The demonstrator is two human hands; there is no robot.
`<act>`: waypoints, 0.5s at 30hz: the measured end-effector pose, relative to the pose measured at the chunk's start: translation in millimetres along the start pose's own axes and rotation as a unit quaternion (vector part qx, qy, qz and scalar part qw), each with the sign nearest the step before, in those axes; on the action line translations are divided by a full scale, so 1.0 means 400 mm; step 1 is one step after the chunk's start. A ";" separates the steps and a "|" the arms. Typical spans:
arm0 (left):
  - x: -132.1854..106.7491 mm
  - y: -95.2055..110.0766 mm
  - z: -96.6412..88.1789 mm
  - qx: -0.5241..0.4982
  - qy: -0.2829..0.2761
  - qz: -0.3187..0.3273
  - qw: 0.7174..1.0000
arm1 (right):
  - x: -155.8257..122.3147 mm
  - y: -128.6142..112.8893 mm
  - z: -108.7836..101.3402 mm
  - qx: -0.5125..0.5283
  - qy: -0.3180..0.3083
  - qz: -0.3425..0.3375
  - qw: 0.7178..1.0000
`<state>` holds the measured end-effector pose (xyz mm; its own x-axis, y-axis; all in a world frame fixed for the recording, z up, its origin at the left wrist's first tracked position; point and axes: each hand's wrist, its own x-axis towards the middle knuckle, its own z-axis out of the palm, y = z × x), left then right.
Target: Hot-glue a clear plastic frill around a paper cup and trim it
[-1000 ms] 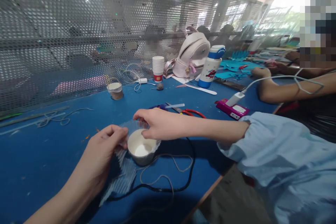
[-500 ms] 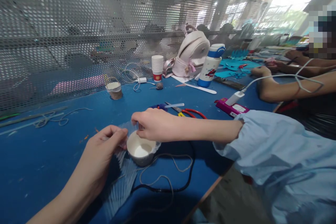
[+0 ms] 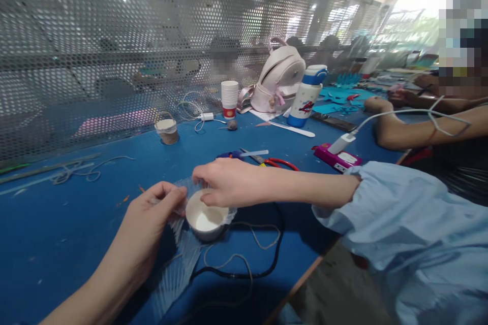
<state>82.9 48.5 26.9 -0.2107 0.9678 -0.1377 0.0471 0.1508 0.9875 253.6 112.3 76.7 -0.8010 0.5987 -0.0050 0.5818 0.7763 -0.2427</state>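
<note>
A white paper cup bottom (image 3: 206,220), short and open at the top, sits on the blue table. A sheer pleated strip (image 3: 171,279) wraps around part of its rim, and the loose end trails toward me over the table. My left hand (image 3: 154,213) pinches this strip between thumb and fingers at the cup's left side. Reaching across from the right, my right hand (image 3: 229,180) grips the far rim, thumb inside the cup and fingers outside against the strip. Its fingertips are partly hidden.
Behind the hands lie a blue glue gun (image 3: 231,154) and red-handled pliers (image 3: 282,164). Farther back stand a small wrapped cup (image 3: 168,133), stacked paper cups (image 3: 229,99), a bottle (image 3: 303,101) and a backpack (image 3: 278,78). A purple power strip (image 3: 337,157) lies right, near another person's arm (image 3: 427,124).
The cup has shifted very slightly right in view. My right thumb reaches a little further over the cup's opening. Both hands keep nearly the same places.
</note>
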 end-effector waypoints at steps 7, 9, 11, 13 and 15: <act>-0.004 0.002 0.003 0.002 0.004 -0.002 1.000 | 0.014 -0.012 0.003 -0.010 -0.005 0.011 1.000; -0.005 0.002 0.004 0.008 0.008 -0.001 1.000 | 0.018 -0.015 0.006 -0.027 0.000 0.002 1.000; -0.007 0.003 0.003 0.010 0.012 0.004 1.000 | 0.021 -0.017 0.010 -0.051 0.011 -0.009 0.999; -0.008 0.005 0.002 0.014 0.011 0.009 1.000 | 0.023 -0.019 0.014 -0.075 0.023 -0.015 0.997; -0.009 0.007 0.001 0.022 0.007 0.011 1.000 | 0.023 -0.020 0.017 -0.089 0.031 -0.013 0.995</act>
<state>84.1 45.5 30.1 -0.2226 0.9681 -0.1153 0.0942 0.1391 0.9858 240.6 110.0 71.9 -0.8086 0.5852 0.0608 0.5817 0.8107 -0.0659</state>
